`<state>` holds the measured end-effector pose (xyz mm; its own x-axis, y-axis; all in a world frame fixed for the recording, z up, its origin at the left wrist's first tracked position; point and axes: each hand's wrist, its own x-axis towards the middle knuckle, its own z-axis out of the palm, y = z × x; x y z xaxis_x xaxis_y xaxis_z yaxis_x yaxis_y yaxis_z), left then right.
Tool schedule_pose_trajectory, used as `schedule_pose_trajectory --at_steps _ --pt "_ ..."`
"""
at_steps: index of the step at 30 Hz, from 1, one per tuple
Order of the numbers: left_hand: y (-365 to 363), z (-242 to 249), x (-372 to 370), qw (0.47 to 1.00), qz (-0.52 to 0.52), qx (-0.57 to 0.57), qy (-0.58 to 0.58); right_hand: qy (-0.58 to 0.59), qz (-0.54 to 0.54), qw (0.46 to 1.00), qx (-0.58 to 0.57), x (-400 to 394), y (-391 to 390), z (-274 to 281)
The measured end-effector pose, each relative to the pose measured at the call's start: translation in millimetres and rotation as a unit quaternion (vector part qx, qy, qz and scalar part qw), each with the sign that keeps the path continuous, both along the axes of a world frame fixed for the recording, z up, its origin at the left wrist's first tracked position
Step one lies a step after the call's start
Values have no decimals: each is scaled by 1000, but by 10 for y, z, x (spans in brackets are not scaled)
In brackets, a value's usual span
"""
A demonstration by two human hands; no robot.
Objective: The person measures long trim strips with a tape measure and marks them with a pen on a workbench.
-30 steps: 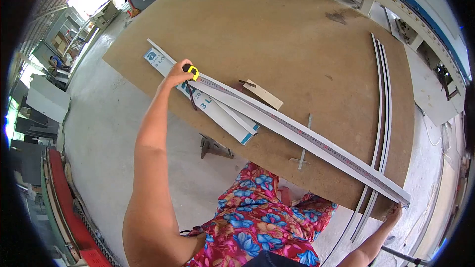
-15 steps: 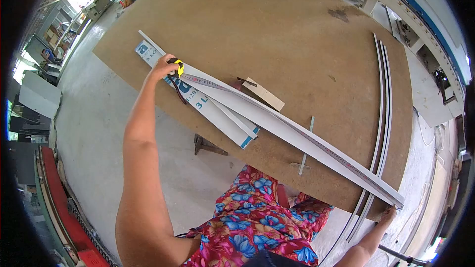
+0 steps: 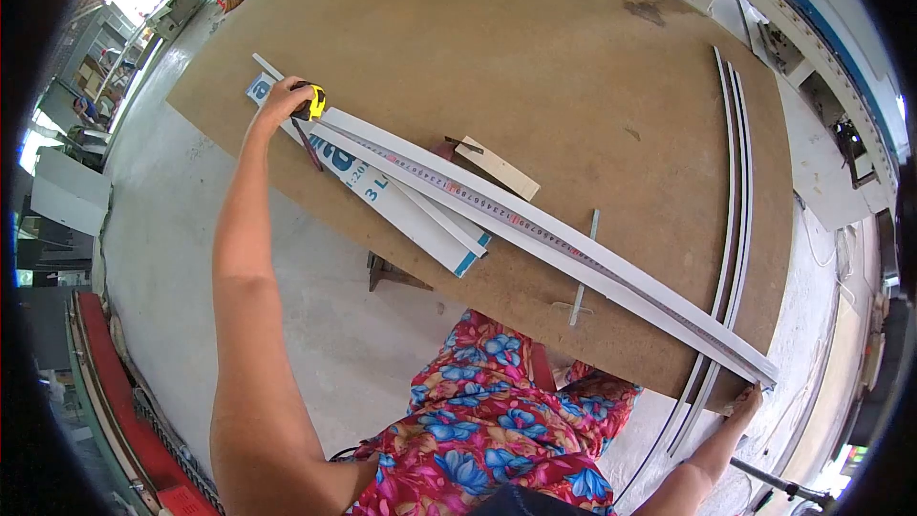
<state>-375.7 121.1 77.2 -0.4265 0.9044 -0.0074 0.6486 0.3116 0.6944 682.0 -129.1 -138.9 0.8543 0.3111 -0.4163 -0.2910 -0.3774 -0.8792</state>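
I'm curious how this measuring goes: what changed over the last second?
The left hand carried the yellow tape measure farther along the long white strip, paying out more tape. The right hand stayed at the strip's near end; the curved strips stayed put.

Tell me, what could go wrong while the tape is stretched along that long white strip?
The tape measure sits in the left hand at one end while the right hand pins the far end at the table edge. If that end slips, the blade may snap back toward the fingers. The long white strip overhangs the corner and might slide off. It also rests on other strips, so it may rock and skew the reading.
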Motion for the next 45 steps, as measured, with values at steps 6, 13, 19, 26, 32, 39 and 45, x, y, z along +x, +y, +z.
schedule_pose_trajectory --at_steps 6,13,19,26,32,39,45 --pt "181 -610 -321 998 -17 37 38 20 21 999 17 -71 -9 101" --pt "93 -876 -328 997 -27 64 38 -7 49 997 59 53 -125 -14" --pt "-24 -741 -324 996 -40 76 -37 20 -7 999 28 -208 19 132" --pt "-151 -335 -474 998 14 48 -36 -6 -21 1000 11 -311 38 173" --pt "-345 263 -741 999 24 -35 3 -17 -11 1000 -13 -276 40 153" --pt "-380 340 -712 998 55 -29 26 -27 12 998 53 -163 -4 -43" --pt "55 -801 -1353 995 -15 -52 -79 -13 -33 997 73 -314 38 39"
